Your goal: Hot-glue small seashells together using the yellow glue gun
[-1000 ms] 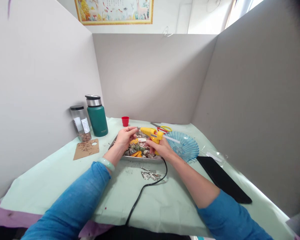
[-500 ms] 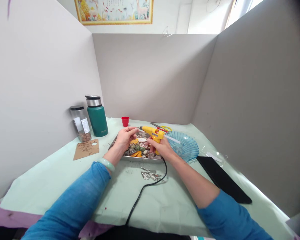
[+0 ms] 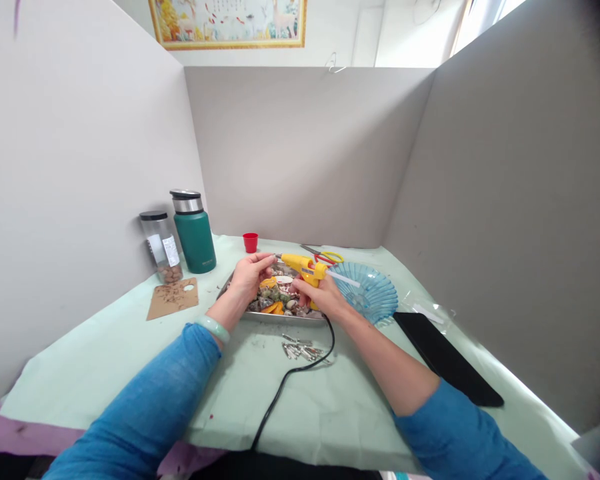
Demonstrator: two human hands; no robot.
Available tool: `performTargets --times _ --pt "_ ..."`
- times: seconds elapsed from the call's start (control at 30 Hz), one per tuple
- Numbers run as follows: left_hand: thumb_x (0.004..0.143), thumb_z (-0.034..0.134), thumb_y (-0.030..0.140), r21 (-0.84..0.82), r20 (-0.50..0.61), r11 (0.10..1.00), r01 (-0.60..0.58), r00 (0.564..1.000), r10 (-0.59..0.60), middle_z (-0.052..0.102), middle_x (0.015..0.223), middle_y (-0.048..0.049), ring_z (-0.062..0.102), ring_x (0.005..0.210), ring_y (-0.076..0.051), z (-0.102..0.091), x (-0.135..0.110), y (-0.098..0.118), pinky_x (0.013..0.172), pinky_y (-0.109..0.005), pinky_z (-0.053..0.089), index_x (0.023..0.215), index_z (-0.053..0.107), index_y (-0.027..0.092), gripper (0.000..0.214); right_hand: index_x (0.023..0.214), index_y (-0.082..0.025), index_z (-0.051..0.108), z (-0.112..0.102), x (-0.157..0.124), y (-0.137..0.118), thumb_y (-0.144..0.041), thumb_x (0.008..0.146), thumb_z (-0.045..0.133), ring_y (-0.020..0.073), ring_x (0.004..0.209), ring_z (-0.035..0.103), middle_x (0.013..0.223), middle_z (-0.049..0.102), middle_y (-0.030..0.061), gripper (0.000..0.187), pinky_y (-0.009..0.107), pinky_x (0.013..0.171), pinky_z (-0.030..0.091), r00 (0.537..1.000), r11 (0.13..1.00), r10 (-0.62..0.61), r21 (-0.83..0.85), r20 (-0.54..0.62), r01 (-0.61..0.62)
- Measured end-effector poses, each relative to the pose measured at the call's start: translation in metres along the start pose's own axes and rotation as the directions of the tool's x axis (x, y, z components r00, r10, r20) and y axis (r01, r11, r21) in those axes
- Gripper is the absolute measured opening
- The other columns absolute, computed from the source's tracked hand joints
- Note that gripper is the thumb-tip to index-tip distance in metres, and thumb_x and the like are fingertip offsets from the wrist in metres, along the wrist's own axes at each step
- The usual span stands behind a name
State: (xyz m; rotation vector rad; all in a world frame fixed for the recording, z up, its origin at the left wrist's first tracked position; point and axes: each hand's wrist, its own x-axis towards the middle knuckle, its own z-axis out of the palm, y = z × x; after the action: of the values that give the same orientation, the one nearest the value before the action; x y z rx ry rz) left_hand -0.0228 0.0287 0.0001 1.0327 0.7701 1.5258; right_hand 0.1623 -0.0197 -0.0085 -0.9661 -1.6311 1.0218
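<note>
A yellow hot glue gun point(image 3: 300, 264) with a pale glue stick in its back end is gripped in my right hand point(image 3: 323, 293). Its nozzle points left and is close to the fingertips of my left hand point(image 3: 251, 275). Those left fingers are pinched together; whatever they hold is too small to make out. Beneath both hands lies a metal tray point(image 3: 280, 318) filled with shells, stones and orange pieces. The gun's black cord point(image 3: 293, 371) runs toward me past a small pile of silvery clips point(image 3: 300, 349) in front of the tray.
Left of the tray stand a green bottle point(image 3: 195, 240), a jar of brown pieces point(image 3: 163, 250) and a brown card point(image 3: 174, 299). Behind it are a red cup point(image 3: 251, 243) and scissors point(image 3: 330, 257). To the right lie a blue glass plate point(image 3: 380, 293) and a black flat panel point(image 3: 447, 360).
The glue gun has shifted slightly left, bringing its nozzle nearer to my left fingertips. Both arms otherwise keep almost the same place.
</note>
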Motion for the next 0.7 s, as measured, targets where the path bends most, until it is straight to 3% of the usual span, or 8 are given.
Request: performTargets --times 0.5,0.7 --pt "0.057 0.085 0.015 -0.034 0.006 0.999 0.012 1.000 -0.011 0.068 0.069 -0.0035 0.052 0.051 -0.007 0.0017 -0.0018 0.0017 0.051 -0.021 0.041 0.077 0.070 0.011 0.025 0.073 -0.018 0.063 -0.0005 -0.0006 -0.0022 -0.041 0.079 0.063 0.0103 0.044 0.054 0.051 0.058 -0.0018 0.024 0.020 0.044 0.041 1.000 1.000 0.021 -0.017 -0.002 -0.021" --pt "0.059 0.083 0.014 -0.034 -0.004 0.999 0.022 1.000 -0.022 0.067 0.067 -0.0031 0.052 0.051 -0.007 0.0033 -0.0037 0.0035 0.051 -0.021 0.042 0.076 0.070 0.011 0.022 0.074 -0.019 0.062 0.0001 -0.0014 -0.0024 -0.040 0.079 0.066 0.0114 0.046 0.055 0.064 0.066 0.0012 0.022 0.024 0.045 0.043 1.000 1.000 0.002 0.025 0.027 -0.002"
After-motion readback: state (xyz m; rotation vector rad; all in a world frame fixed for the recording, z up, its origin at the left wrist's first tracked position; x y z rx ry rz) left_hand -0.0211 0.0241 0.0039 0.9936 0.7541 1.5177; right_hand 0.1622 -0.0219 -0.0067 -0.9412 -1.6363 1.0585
